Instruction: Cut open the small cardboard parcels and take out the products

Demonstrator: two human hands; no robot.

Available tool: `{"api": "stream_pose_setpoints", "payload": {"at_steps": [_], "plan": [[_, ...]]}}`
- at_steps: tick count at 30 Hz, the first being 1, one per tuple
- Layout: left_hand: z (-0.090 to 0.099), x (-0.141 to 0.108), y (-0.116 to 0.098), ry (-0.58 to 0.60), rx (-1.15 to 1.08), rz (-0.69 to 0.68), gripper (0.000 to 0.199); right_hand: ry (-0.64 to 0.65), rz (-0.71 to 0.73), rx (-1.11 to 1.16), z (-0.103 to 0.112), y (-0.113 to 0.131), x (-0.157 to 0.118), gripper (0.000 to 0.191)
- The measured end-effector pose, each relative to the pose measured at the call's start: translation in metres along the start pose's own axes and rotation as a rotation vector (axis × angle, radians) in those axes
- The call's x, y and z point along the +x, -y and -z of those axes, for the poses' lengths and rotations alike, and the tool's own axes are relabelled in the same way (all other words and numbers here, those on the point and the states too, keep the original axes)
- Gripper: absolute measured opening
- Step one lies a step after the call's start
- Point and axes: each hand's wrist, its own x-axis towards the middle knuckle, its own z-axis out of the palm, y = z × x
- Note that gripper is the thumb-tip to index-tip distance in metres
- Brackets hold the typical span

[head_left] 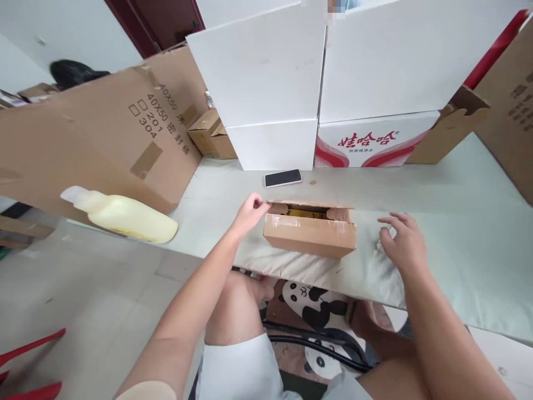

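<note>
A small brown cardboard box [310, 236] stands near the table's front edge, its top partly open, with something yellow [307, 213] inside. My left hand [250, 214] is at the box's upper left corner, its fingers curled together; whether they pinch the flap is too small to tell. To the right of the box, my right hand [402, 239] hovers over the cloth with fingers apart. A small crumpled white piece [391, 233] lies under or against its fingers, partly hidden.
A phone [283, 178] lies behind the box, beside a small tan piece [313, 182]. White cartons [270, 72] are stacked at the back. On the left are a large cardboard sheet [104, 133] and a pale yellow bottle [129, 216]. The table [470, 239] has a pale cloth.
</note>
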Motion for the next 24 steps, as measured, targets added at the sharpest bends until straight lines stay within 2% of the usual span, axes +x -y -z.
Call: {"api": "stream_pose_setpoints", "payload": {"at_steps": [4,6,8,12,16,20,22,24], "plan": [[0.021,-0.007,-0.017,0.327,0.111,-0.018,0.029,0.018,0.210,0.273,0.002,0.059,0.001,0.019],[0.027,-0.008,-0.023,0.389,0.171,-0.056,0.027,-0.044,0.263,0.361,0.003,0.080,0.001,0.016],[0.031,-0.008,-0.028,0.413,0.223,-0.151,0.027,-0.038,0.303,0.438,0.005,0.091,0.002,0.015],[0.032,-0.008,-0.040,0.538,0.215,-0.389,0.039,0.242,0.448,0.564,0.010,0.097,0.008,0.035],[0.016,-0.008,-0.062,0.748,0.363,-0.504,0.034,0.431,0.592,0.435,0.016,0.101,0.008,0.046],[-0.012,-0.002,-0.089,0.897,0.636,-0.566,0.022,0.460,0.608,0.319,0.015,0.104,0.003,0.044],[-0.021,0.004,-0.098,0.902,0.805,-0.501,0.012,0.420,0.578,0.331,0.011,0.102,0.000,0.044],[-0.022,0.009,-0.102,0.853,0.932,-0.424,0.014,0.380,0.550,0.361,0.006,0.099,-0.002,0.043]]}}
